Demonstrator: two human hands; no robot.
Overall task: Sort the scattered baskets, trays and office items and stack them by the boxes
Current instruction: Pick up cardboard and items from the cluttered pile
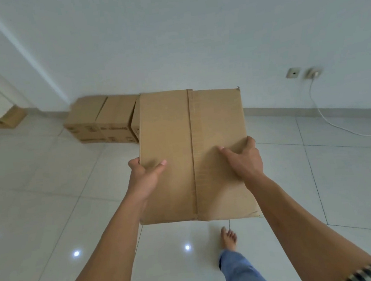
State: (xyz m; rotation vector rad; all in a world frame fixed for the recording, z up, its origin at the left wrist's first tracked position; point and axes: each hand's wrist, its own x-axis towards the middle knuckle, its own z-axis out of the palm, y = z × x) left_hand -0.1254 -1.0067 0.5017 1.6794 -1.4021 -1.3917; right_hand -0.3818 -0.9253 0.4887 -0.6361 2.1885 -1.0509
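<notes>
I carry a large brown cardboard box [191, 139] in front of me, above the tiled floor. My left hand [146, 174] grips its left side, thumb lying on the top face. My right hand [244, 157] grips its right side, fingers curled over the top near the edge. Behind the carried box, a row of closed cardboard boxes [101, 121] stands on the floor against the white wall; the carried box hides the row's right end.
Another small cardboard box [8, 119] sits far left by a doorway. A wall socket [313, 73] at the right feeds a white cable [337, 123] that trails across the floor. My bare right foot [229, 238] steps on the glossy white tiles.
</notes>
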